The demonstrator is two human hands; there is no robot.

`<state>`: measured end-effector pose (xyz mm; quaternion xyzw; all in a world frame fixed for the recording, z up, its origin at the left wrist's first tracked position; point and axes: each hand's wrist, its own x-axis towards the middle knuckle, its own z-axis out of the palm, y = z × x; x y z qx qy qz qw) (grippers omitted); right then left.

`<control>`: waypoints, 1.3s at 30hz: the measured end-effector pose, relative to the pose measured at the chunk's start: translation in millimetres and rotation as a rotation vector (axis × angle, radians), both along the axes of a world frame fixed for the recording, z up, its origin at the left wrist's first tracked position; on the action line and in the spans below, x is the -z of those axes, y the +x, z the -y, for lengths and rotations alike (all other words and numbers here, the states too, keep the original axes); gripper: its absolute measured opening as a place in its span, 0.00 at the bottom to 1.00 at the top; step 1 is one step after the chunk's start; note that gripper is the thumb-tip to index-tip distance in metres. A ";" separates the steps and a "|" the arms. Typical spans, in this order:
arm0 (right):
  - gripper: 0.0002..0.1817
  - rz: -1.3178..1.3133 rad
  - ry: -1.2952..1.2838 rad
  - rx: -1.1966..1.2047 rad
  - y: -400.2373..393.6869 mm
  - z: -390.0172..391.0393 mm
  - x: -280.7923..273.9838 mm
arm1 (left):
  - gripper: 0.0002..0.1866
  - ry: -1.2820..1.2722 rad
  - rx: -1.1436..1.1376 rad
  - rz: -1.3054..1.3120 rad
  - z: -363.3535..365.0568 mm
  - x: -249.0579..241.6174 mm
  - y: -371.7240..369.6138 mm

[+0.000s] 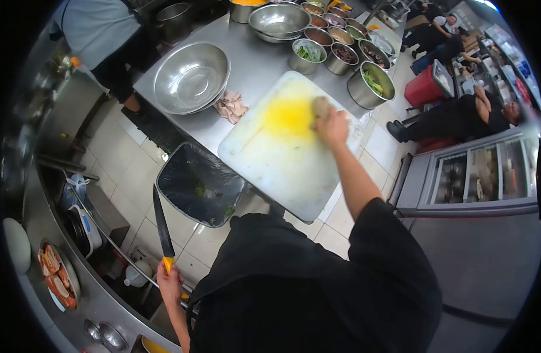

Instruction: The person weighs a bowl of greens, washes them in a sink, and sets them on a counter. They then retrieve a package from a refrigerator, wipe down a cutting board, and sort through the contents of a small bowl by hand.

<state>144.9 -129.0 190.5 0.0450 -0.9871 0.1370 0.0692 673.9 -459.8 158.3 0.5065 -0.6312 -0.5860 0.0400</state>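
My left hand (171,283) is wrapped round the yellow handle of a long dark-bladed knife (161,223), its blade pointing up and away over the floor. My right hand (331,125) presses a brownish, blurred item (320,110) onto the right part of a white cutting board (282,170). A yellow stain (289,117) marks the middle of the board. Left of the board, pale meat slices (231,107) lie on the steel table (209,132) beside a large metal bowl (191,79).
Metal pots of food (370,87) stand behind the board. A black-lined bin (191,182) is below the table's front edge. A plate of cooked meat (75,282) rests at left. One person (100,35) stands at upper left; others are at right near a refrigerator (470,182).
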 end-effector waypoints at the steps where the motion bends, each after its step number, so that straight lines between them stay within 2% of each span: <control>1: 0.22 0.041 -0.047 -0.022 10.8 16.0 6.8 | 0.17 -0.003 0.017 0.004 -0.3 5.2 0.2; 2: 0.28 0.110 -0.034 -0.191 36.4 34.0 15.0 | 0.17 0.019 0.017 -0.022 2.5 12.3 3.4; 3: 0.24 0.055 -0.095 -0.464 80.1 57.3 0.1 | 0.17 0.021 0.016 -0.015 3.0 14.5 5.3; 4: 0.24 0.296 -0.112 -0.451 113.0 81.1 0.3 | 0.18 0.023 0.010 -0.019 4.2 17.4 -1.3; 5: 0.25 0.361 -0.091 -0.638 143.2 98.3 -6.9 | 0.18 0.026 0.004 -0.024 5.1 18.4 -8.7; 6: 0.24 0.385 -0.179 -0.867 165.4 109.0 2.6 | 0.19 0.073 -0.016 -0.019 7.2 17.6 -16.2; 7: 0.27 0.778 -0.202 -1.038 179.8 129.5 -35.5 | 0.19 0.082 0.017 -0.052 8.5 17.8 -24.5; 9: 0.29 0.895 -0.146 -1.196 214.7 162.0 -47.1 | 0.20 0.083 0.042 -0.114 14.5 19.3 -37.3; 11: 0.28 0.657 -0.297 -1.289 232.3 182.6 -43.6 | 0.20 0.169 -0.064 -0.226 7.3 9.6 -45.3; 13: 0.25 0.471 -0.388 -1.365 243.8 205.3 -52.5 | 0.19 0.365 -0.159 -0.324 -5.6 -31.3 -62.3; 15: 0.26 0.288 -0.442 -1.540 250.4 222.8 -55.7 | 0.18 0.476 -0.119 -0.369 -10.1 -27.4 -55.5; 18: 0.23 -0.025 -0.228 -1.727 254.5 251.2 -32.5 | 0.17 0.575 -0.079 -0.475 -23.1 -33.0 -48.2; 20: 0.24 0.011 -0.313 -1.674 240.8 286.2 -15.4 | 0.18 0.586 -0.080 -0.534 -32.1 -51.7 -35.4; 21: 0.24 -0.082 -0.293 -1.540 229.2 301.5 -25.7 | 0.18 0.559 -0.052 -0.498 -32.5 -56.7 -26.5; 22: 0.23 -0.204 -0.256 -1.397 211.3 322.7 -12.1 | 0.17 0.536 -0.028 -0.458 -32.8 -60.0 -14.0; 23: 0.22 -0.138 -0.032 -1.203 183.9 346.6 -42.4 | 0.17 0.516 -0.041 -0.419 -43.3 -60.3 9.8; 24: 0.24 -0.185 -0.123 -1.154 165.1 355.6 -35.7 | 0.17 0.472 -0.035 -0.394 -44.6 -55.0 19.9; 27: 0.25 -0.139 -0.347 -1.203 149.7 349.6 -57.3 | 0.18 -0.470 0.096 0.092 -52.5 -62.9 24.9; 28: 0.26 -0.110 -0.374 -1.262 161.4 343.6 -62.7 | 0.21 -0.460 0.059 0.221 -48.8 -58.0 23.3; 31: 0.26 -0.055 -0.334 -1.528 217.6 317.2 -55.7 | 0.21 -0.629 0.019 0.302 -48.3 -33.2 12.8; 33: 0.26 0.201 -0.241 -1.705 275.1 295.8 -48.5 | 0.21 -0.616 -0.006 0.265 -48.0 -30.1 -0.5; 34: 0.25 0.236 -0.105 -1.739 302.8 286.5 -43.6 | 0.21 -0.632 0.018 0.250 -46.5 -32.1 -7.1; 35: 0.23 0.275 0.032 -1.762 322.6 282.4 -37.6 | 0.21 -0.646 0.047 0.235 -46.0 -34.1 -12.7; 39: 0.16 0.008 0.080 -1.572 309.3 310.4 3.7 | 0.21 -0.486 -0.125 0.361 -63.5 -32.4 -0.8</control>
